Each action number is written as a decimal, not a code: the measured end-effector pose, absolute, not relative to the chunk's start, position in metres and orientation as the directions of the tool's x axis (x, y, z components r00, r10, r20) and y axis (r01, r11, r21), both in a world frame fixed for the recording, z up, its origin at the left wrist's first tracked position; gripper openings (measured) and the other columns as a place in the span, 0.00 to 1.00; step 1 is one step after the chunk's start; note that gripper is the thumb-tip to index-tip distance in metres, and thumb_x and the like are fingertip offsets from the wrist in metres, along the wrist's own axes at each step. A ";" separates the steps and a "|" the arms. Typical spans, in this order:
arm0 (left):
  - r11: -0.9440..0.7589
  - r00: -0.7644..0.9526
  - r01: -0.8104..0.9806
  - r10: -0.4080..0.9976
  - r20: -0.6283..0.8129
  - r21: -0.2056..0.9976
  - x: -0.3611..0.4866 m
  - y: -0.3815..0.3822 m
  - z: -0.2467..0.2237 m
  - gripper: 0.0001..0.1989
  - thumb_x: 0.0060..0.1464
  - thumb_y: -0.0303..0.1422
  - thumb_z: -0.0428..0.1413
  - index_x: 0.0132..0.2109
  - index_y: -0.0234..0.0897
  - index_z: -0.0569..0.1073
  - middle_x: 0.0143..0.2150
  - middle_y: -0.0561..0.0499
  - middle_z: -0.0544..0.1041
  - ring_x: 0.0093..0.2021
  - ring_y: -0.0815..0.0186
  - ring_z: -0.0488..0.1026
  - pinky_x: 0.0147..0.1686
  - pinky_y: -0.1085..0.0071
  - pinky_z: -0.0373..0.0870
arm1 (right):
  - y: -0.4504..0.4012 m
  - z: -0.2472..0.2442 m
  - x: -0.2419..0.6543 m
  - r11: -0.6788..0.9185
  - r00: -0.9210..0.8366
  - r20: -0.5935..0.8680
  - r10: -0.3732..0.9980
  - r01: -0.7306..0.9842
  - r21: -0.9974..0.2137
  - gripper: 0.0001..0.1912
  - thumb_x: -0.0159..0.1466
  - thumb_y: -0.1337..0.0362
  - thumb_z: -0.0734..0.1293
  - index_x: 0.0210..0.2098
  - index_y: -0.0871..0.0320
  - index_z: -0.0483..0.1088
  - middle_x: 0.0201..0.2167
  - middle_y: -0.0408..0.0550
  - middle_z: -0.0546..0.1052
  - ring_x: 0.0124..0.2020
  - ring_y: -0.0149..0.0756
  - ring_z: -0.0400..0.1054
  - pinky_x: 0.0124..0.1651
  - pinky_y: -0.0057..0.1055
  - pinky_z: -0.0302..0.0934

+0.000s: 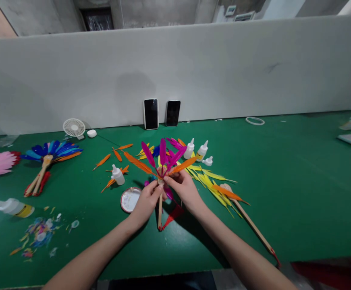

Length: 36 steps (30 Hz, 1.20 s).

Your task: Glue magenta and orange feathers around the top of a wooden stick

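Between my two hands, above the green table, is a feather fan (pixel 160 211) with a wooden handle and a red tassel (pixel 173 215). Magenta feathers (pixel 162 152) stand up from its head, and an orange feather spreads out on each side. My left hand (pixel 145 200) is closed round the fan where the handle meets the head. At the base of the right orange feather (pixel 185 165), the fingers of my right hand (pixel 187 192) press against the fan head. Just left of my left wrist lies a round white lid (pixel 130 199) with a red rim.
Loose yellow feathers (pixel 211 185) and another wooden handle (pixel 252 221) lie to the right. White glue bottles (pixel 189 149) stand behind the fan; another bottle (pixel 117 176) is left of it. Finished-looking blue fan feathers (pixel 52 150), scraps (pixel 40 233) and a small white fan (pixel 74 128) are farther left.
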<state>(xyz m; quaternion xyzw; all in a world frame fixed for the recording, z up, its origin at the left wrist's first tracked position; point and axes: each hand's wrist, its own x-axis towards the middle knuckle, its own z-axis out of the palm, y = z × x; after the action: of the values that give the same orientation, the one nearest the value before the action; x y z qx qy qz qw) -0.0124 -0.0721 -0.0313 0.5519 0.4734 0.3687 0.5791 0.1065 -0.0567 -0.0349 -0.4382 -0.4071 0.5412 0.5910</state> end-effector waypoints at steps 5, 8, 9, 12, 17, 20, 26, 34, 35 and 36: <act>0.114 0.277 0.095 0.951 -0.136 0.989 -0.012 -0.072 -0.030 0.18 0.46 0.47 0.50 0.23 0.36 0.63 0.20 0.55 0.64 0.20 0.72 0.60 0.18 0.75 0.60 | -0.057 -0.033 0.107 0.018 0.075 -0.005 0.997 -0.308 -0.951 0.12 0.42 0.61 0.70 0.25 0.55 0.65 0.23 0.42 0.75 0.29 0.36 0.70 0.35 0.34 0.63; 0.130 0.277 0.069 0.950 -0.144 0.989 -0.012 -0.072 -0.030 0.18 0.45 0.47 0.51 0.23 0.36 0.63 0.20 0.55 0.64 0.19 0.72 0.59 0.18 0.75 0.60 | -0.058 -0.030 0.108 0.008 0.060 -0.011 0.998 -0.319 -0.948 0.12 0.43 0.60 0.70 0.25 0.55 0.65 0.24 0.42 0.75 0.29 0.36 0.70 0.36 0.34 0.63; 0.141 0.279 0.059 0.948 -0.152 0.988 -0.012 -0.072 -0.030 0.18 0.44 0.47 0.51 0.23 0.36 0.63 0.19 0.56 0.63 0.19 0.72 0.59 0.17 0.75 0.59 | -0.058 -0.029 0.109 0.008 0.064 -0.013 0.998 -0.316 -0.949 0.12 0.44 0.59 0.70 0.25 0.55 0.65 0.24 0.42 0.75 0.29 0.35 0.70 0.36 0.34 0.63; 0.150 0.277 0.051 0.948 -0.159 0.987 -0.012 -0.071 -0.029 0.18 0.43 0.48 0.52 0.23 0.36 0.63 0.19 0.56 0.63 0.19 0.73 0.59 0.17 0.75 0.60 | -0.058 -0.028 0.111 0.013 0.083 -0.012 0.996 -0.299 -0.954 0.12 0.45 0.57 0.69 0.25 0.56 0.65 0.22 0.41 0.73 0.27 0.34 0.69 0.34 0.33 0.62; 0.130 0.271 0.071 0.952 -0.145 0.989 -0.012 -0.072 -0.027 0.18 0.44 0.47 0.51 0.23 0.36 0.63 0.19 0.55 0.64 0.19 0.73 0.59 0.18 0.75 0.59 | -0.057 -0.029 0.111 0.028 0.087 0.002 0.996 -0.302 -0.953 0.13 0.43 0.59 0.71 0.23 0.56 0.64 0.19 0.39 0.72 0.24 0.32 0.68 0.31 0.31 0.62; 0.128 0.273 0.074 0.951 -0.144 0.989 -0.012 -0.072 -0.027 0.18 0.44 0.47 0.51 0.23 0.36 0.63 0.19 0.56 0.64 0.19 0.72 0.59 0.18 0.75 0.60 | -0.057 -0.029 0.110 0.017 0.073 -0.006 0.997 -0.313 -0.950 0.14 0.42 0.59 0.71 0.25 0.56 0.66 0.22 0.41 0.74 0.27 0.34 0.69 0.33 0.32 0.63; 0.131 0.275 0.076 0.950 -0.147 0.989 -0.012 -0.072 -0.028 0.18 0.44 0.47 0.51 0.22 0.36 0.63 0.19 0.55 0.63 0.20 0.72 0.59 0.19 0.75 0.58 | -0.058 -0.031 0.111 0.023 0.077 0.001 0.997 -0.292 -0.956 0.14 0.43 0.58 0.71 0.25 0.56 0.66 0.23 0.42 0.75 0.28 0.36 0.70 0.34 0.34 0.63; 0.111 0.277 0.095 0.952 -0.133 0.989 -0.012 -0.072 -0.027 0.18 0.45 0.47 0.51 0.23 0.35 0.63 0.19 0.55 0.64 0.21 0.72 0.59 0.21 0.74 0.57 | -0.057 -0.031 0.110 0.025 0.093 -0.003 0.996 -0.298 -0.954 0.14 0.41 0.58 0.72 0.24 0.56 0.66 0.22 0.42 0.74 0.27 0.35 0.70 0.33 0.34 0.64; 0.108 0.277 0.101 0.952 -0.132 0.989 -0.012 -0.072 -0.027 0.18 0.45 0.46 0.50 0.22 0.35 0.63 0.19 0.55 0.64 0.21 0.72 0.59 0.22 0.74 0.57 | -0.057 -0.030 0.110 0.024 0.095 -0.006 0.995 -0.303 -0.953 0.14 0.41 0.58 0.72 0.23 0.56 0.66 0.21 0.42 0.74 0.26 0.35 0.70 0.33 0.34 0.64; 0.112 0.278 0.104 0.951 -0.137 0.988 -0.012 -0.072 -0.027 0.18 0.45 0.47 0.50 0.23 0.35 0.63 0.19 0.55 0.64 0.20 0.71 0.59 0.21 0.73 0.57 | -0.057 -0.030 0.110 0.021 0.097 -0.009 0.995 -0.307 -0.951 0.14 0.41 0.58 0.72 0.23 0.56 0.66 0.21 0.41 0.74 0.26 0.35 0.70 0.33 0.33 0.64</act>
<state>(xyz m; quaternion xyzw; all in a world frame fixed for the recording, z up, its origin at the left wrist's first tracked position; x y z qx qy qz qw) -0.0120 -0.0721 -0.0270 0.5553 0.4750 0.3681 0.5749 0.1098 -0.0572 -0.0300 -0.4382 -0.3927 0.5452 0.5971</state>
